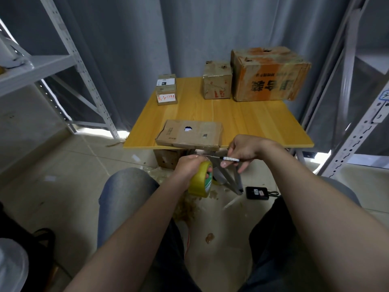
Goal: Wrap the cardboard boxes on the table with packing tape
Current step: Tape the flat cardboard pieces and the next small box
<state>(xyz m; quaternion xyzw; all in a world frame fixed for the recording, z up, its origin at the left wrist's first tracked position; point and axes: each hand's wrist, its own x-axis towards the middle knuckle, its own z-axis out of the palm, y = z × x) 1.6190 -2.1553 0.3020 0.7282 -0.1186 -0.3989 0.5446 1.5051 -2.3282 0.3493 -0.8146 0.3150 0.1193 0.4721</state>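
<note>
Yellow tape roll [199, 183]: my left hand [188, 166] is gripping it.
My right hand [246, 149] is pinching a pen [231, 159] beside it, flat cardboard box [189, 134] just beyond.

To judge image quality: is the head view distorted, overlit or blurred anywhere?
Head view: wide-angle distortion slants the racks at both edges; daylight glares under the curtain; the left hand on the tape and right hand on the pen are sharp; the big box print is soft.
</note>
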